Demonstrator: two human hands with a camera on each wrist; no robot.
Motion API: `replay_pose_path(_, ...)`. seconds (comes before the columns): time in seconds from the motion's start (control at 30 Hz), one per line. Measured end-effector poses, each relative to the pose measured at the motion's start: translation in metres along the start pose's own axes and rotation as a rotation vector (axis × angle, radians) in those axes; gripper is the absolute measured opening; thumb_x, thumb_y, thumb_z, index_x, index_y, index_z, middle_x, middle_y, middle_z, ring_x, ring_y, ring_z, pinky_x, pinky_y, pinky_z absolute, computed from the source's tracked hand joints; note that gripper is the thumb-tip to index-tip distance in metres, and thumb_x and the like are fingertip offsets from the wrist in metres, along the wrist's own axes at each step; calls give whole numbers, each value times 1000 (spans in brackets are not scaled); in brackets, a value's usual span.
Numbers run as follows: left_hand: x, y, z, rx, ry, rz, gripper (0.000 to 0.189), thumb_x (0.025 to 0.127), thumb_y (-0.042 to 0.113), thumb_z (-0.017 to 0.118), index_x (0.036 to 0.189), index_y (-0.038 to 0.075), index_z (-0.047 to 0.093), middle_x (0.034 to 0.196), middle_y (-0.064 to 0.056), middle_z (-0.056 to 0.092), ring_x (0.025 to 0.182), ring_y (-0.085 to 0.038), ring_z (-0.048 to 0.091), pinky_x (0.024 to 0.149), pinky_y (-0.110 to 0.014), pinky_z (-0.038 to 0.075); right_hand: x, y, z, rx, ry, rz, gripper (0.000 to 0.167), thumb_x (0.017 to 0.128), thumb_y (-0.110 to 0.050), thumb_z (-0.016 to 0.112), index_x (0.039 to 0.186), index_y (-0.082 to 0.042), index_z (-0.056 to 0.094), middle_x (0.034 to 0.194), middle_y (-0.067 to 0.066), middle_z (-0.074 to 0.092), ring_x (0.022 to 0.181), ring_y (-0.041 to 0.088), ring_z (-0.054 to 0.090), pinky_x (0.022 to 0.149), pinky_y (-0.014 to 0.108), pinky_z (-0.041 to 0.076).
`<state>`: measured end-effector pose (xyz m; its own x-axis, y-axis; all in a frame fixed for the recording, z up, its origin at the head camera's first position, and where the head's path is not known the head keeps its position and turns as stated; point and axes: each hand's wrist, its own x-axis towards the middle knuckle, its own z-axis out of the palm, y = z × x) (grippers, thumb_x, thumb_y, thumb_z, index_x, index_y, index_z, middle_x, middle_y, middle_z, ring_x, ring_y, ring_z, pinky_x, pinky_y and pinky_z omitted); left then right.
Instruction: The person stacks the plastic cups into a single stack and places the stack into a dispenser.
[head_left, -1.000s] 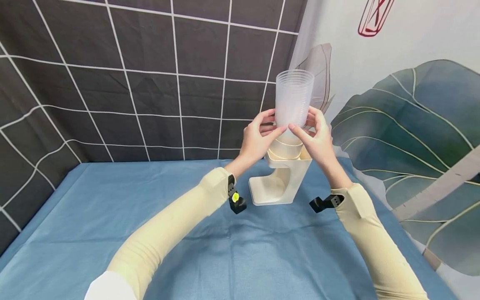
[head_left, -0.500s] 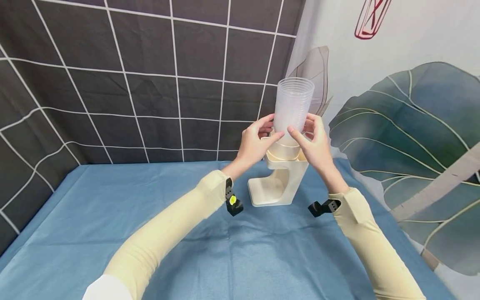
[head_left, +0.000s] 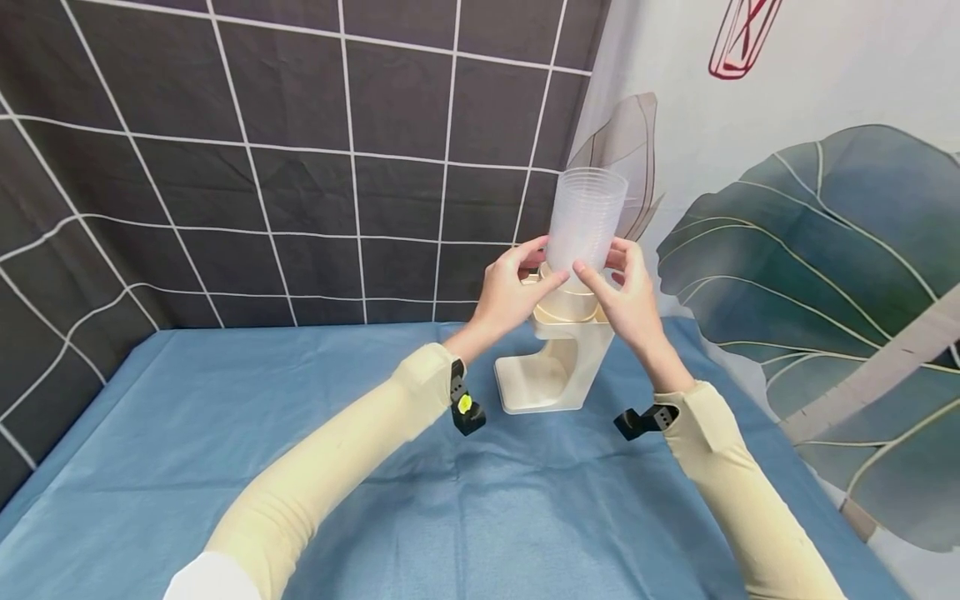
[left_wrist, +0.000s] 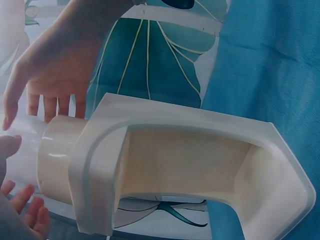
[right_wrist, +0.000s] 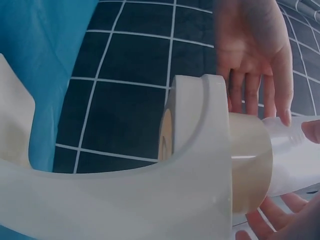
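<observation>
Between both hands stands a stack of clear plastic cups [head_left: 587, 212], upright with rims on top. My left hand [head_left: 504, 287] holds its left side, thumb in front and fingers reaching behind. On the opposite side my right hand [head_left: 628, 292] holds it in the same way, the two thumbs close together. The stack's lower end sits inside the round cream collar [left_wrist: 57, 155] on top of a cream cup holder stand [head_left: 558, 375]. In the right wrist view, the cups [right_wrist: 292, 160] enter this collar. The collar hides their bottom.
The stand rests on a blue cloth [head_left: 315, 467] over the table. Behind it hangs a dark cloth with white grid lines [head_left: 292, 192]. A white cloth with a large leaf print [head_left: 810, 250] hangs at the right, close to the right arm.
The cup stack has moved down further into the collar, with both hands lowering along with it. The stand has stayed in place on the cloth.
</observation>
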<state>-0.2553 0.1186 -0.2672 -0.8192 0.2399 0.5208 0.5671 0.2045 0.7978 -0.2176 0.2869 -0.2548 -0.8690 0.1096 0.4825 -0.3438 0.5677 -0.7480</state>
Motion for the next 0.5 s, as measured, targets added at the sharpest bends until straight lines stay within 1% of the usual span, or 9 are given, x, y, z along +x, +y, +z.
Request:
replay_pose_path(0.13,-2,-2,0,25,-11,-11,56,86,24,71,136,8,53,124,-13,62,112,-24,60,94,-37,52,-2,3,1,-34,-2,5,65,89,-35,64,136,0,37,136,22,48,131,33,43,112,56,28)
replay_pose_path(0.23,-3,-4,1,60,-22,-16,56,85,24,72,136,7,54,125,-13,60,114,-26,59,96,-38,50,-3,5,3,-53,0,1,65,88,-35,65,135,2,38,138,22,45,133,34,40,112,57,27)
replay_pose_path(0.4,-3,-5,0,108,-45,-16,58,85,26,72,136,6,53,127,-11,62,117,-23,57,100,-36,46,-6,6,3,-109,-10,39,67,88,-39,63,136,1,39,140,21,42,135,33,29,110,55,29)
replay_pose_path(0.5,-4,-4,1,122,-49,-13,58,86,27,71,137,6,52,127,-11,62,118,-23,56,101,-37,45,-7,7,3,-142,-15,66,70,88,-43,62,138,0,39,142,21,39,132,33,26,107,55,30)
